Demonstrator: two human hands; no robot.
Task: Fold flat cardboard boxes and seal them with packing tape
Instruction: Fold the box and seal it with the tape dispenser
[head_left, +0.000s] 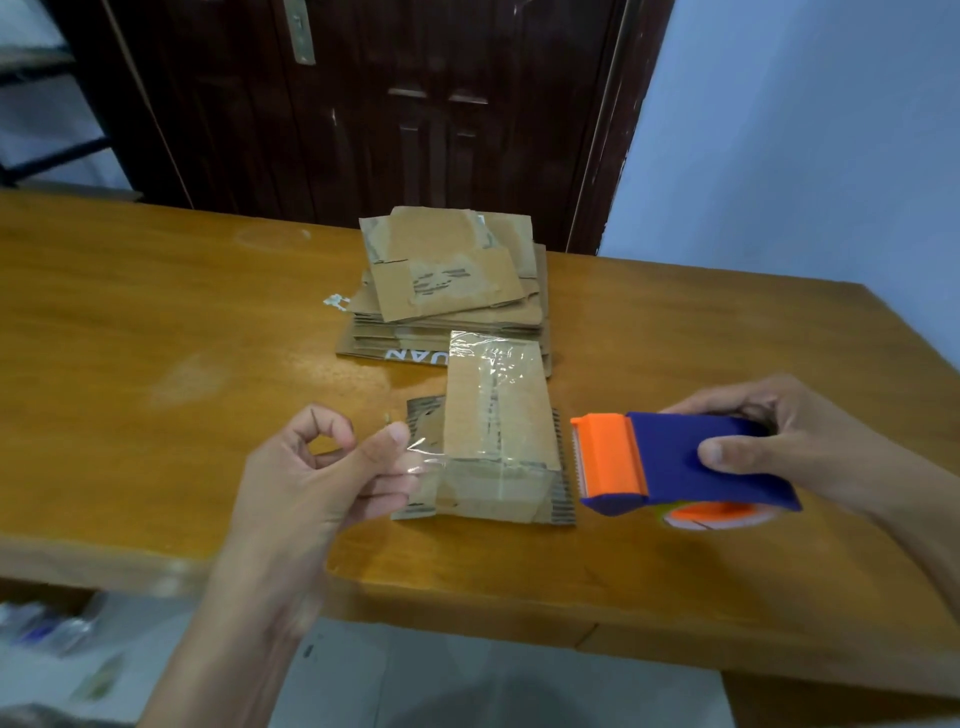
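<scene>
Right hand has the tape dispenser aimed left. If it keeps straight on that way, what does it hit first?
Most likely the small taped box: the tape dispenser in the right hand has its orange toothed end facing the box's right edge, close by. Height above the table is unclear.

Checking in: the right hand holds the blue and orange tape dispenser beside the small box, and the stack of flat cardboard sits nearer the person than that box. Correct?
Not quite. The head view shows the stack of flat brown cardboard boxes lying beyond the small taped cardboard box, toward the dark door, not nearer the person. The rest holds: the right hand holds the blue and orange tape dispenser beside that box.
</scene>
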